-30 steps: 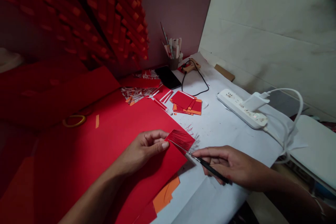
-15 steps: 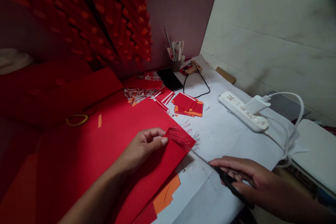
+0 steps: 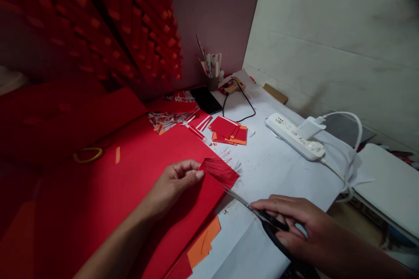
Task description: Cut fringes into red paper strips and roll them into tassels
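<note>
My left hand (image 3: 178, 185) pinches a sheet of red paper (image 3: 193, 222) near its far end, thumb on top. Fine parallel cuts make a fringe (image 3: 218, 170) along that end, with thin strands fanning out past the edge. In my right hand (image 3: 294, 222) are black-handled scissors (image 3: 240, 198), their handles spread somewhat. The blade tips lie at the right edge of the red paper, just below the fringe. Under my left forearm spreads a large red sheet (image 3: 131, 196). Orange paper (image 3: 205, 242) shows beneath the held paper.
Ahead lie stacked red and orange cards (image 3: 225, 127), paper scraps (image 3: 165, 120) and a black tablet-like slab (image 3: 207, 99). A cup of pens (image 3: 212, 83) and a corded glue gun (image 3: 235, 86) stand farther back. At right is a white power strip (image 3: 294, 137); yellow-handled scissors (image 3: 88, 155) lie left.
The scissors have opened, and their blades have shifted from the fringe's corner to the paper's side edge below it. The whole view has shifted slightly. My left hand keeps its pinch.
</note>
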`<state>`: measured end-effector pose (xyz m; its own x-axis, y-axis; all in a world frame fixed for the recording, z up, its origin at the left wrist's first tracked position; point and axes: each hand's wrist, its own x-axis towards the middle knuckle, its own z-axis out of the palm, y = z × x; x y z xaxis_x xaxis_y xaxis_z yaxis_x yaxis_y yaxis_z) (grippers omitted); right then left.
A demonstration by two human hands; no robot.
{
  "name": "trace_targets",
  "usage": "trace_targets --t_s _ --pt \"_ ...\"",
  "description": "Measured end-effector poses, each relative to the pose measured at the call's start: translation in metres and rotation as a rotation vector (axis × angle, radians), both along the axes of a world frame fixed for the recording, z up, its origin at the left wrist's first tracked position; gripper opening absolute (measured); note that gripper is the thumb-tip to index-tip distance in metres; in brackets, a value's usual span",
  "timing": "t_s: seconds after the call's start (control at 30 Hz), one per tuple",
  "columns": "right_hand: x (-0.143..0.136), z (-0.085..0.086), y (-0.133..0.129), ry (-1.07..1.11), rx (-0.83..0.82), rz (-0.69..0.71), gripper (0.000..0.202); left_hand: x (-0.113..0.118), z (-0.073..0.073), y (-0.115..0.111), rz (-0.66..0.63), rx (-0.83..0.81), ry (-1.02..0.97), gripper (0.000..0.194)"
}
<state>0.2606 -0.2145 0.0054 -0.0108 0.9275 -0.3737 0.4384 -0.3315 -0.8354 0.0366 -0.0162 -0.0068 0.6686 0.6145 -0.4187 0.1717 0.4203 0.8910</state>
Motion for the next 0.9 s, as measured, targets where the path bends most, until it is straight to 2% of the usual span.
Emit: trace_targets --t_s 0.53,0.9 --pt "-0.009 0.000 0.018 0.071 0.018 -0.011 0.047 -0.003 -0.003 0.002 -0.007 -0.014 0.000 0.028" --pt "-0.009 -0.004 0.015 0.108 0.048 -0.022 0.049 -0.002 -0.003 0.002 -0.010 -0.017 -0.013 0.028"
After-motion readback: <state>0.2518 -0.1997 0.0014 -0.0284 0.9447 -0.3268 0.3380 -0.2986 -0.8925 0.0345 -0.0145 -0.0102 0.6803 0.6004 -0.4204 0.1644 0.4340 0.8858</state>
